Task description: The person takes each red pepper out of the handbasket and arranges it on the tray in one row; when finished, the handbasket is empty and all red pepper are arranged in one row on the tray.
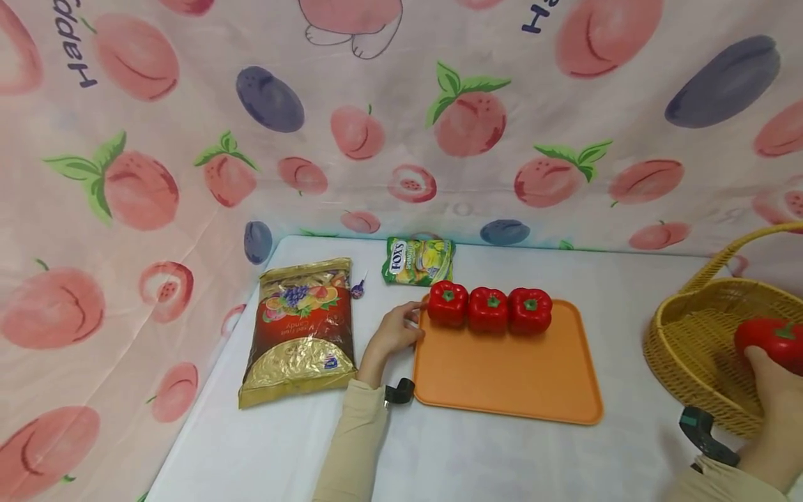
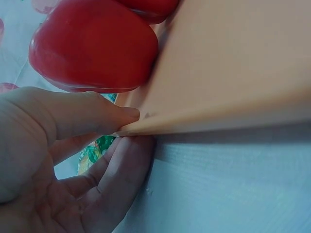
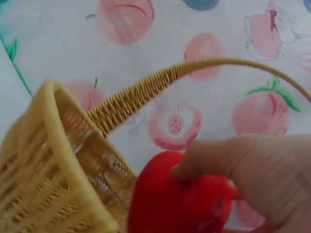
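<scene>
On the orange tray, three red bell peppers stand in a row along the far edge: a left one, a middle one and a right one. My left hand pinches the tray's left rim, thumb on top and fingers beneath, as the left wrist view shows. At the far right, my right hand grips another red bell pepper at the mouth of a yellow wicker basket. Part of this hand is cut off by the frame edge.
A gold and brown candy bag lies left of the tray, with a small wrapped lollipop beside it. A green Fox's candy packet lies behind the tray. The basket's arched handle rises above its rim. Fruit-print cloth hangs behind.
</scene>
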The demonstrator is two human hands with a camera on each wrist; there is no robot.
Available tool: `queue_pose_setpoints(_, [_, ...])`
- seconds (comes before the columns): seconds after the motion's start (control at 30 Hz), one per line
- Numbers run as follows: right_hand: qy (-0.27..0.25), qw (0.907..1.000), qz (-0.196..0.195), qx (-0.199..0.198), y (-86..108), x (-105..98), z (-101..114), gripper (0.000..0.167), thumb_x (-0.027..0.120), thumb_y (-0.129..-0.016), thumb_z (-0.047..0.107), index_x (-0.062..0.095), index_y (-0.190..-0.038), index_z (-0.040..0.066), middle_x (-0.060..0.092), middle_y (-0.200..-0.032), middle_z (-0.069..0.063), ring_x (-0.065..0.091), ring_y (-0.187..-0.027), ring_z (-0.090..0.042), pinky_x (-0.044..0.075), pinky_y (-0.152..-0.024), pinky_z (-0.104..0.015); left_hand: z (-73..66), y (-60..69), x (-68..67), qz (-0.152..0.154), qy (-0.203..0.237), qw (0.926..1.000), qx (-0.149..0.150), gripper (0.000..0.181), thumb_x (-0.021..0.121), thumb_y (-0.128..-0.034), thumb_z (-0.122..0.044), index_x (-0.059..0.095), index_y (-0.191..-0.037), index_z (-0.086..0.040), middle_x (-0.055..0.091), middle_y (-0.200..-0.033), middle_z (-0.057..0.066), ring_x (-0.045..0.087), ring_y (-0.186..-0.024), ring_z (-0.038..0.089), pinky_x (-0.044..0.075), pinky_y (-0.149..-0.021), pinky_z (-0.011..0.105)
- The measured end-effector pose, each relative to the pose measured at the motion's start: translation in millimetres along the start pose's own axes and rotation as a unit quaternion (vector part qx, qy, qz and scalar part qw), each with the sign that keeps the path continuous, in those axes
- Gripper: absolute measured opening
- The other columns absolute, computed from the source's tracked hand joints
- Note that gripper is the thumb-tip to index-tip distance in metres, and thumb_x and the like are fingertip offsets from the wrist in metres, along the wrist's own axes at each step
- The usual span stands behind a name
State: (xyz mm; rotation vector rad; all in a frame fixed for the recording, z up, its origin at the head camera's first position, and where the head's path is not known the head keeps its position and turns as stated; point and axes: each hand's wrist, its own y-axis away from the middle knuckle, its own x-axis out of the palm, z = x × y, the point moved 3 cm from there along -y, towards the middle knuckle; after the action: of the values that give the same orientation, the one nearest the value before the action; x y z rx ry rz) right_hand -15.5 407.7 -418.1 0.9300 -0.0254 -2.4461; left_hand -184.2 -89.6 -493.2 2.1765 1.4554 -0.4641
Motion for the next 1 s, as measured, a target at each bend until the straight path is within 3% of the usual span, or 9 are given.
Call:
queue_pose_setpoints(0.13, [-0.056,0.9981,-0.017,0.018,6.9,3.6,8.8,0.08,0.056,-0.093,0.045,0.013,-0.159,0.028,0.012,-0.164,0.001,0.01,-0.149,-0.015,0.007,-0.118,-0.029,-0.3,-0.4,0.9,0.002,0.001,1.0,-0.001,0.056,0.069,-0.0821,0.001,0.058,-0.136,-0.01,0.059,-0.098,0.009,0.055,-0.071,0.015,0.047,-0.058,0.024])
queue_pose_setpoints(0.27, [-0.1,0.9946,-0.023,0.014,13.8,9.5,17.2,0.08,0.061,-0.091,0.043,0.016,-0.157,0.032,0.018,-0.163,0.007,0.014,-0.148,-0.008,0.008,-0.117,-0.024,0.5,-1.0,0.8,0.003,-0.001,1.0,0.001,0.055,0.069,-0.0823,0.001,0.058,-0.136,-0.01,0.059,-0.098,0.009,0.055,-0.071,0.015,0.048,-0.06,0.025])
queue_pose_setpoints(0.53, [-0.219,0.9707,-0.055,-0.083,25.2,22.6,35.0,0.071,0.073,-0.088,0.018,0.036,-0.147,0.031,0.037,-0.151,0.008,0.033,-0.138,-0.006,0.026,-0.112,-0.021,1.3,0.3,-1.2,-0.003,-0.003,1.0,0.007,0.055,0.069,-0.0818,0.001,0.059,-0.134,-0.008,0.059,-0.099,0.011,0.056,-0.074,0.016,0.049,-0.062,0.026])
queue_pose_setpoints(0.87, [-0.264,0.9607,-0.014,-0.086,29.8,29.8,45.2,0.069,0.076,-0.084,0.008,0.045,-0.142,0.03,0.043,-0.147,0.008,0.041,-0.13,-0.004,0.029,-0.111,-0.023,-0.7,0.5,-0.2,-0.001,-0.003,1.0,0.0,0.055,0.069,-0.0822,0.0,0.058,-0.135,-0.009,0.06,-0.1,0.011,0.057,-0.075,0.017,0.049,-0.063,0.027])
queue_pose_setpoints(1.0, [-0.239,0.9644,0.02,-0.112,34.3,35.4,50.7,0.069,0.073,-0.087,0.006,0.043,-0.144,0.028,0.04,-0.15,0.006,0.04,-0.136,-0.011,0.032,-0.109,-0.028,0.0,0.0,0.5,0.0,-0.004,1.0,-0.008,0.055,0.069,-0.0826,-0.001,0.058,-0.136,-0.009,0.06,-0.1,0.011,0.057,-0.077,0.018,0.05,-0.065,0.028])
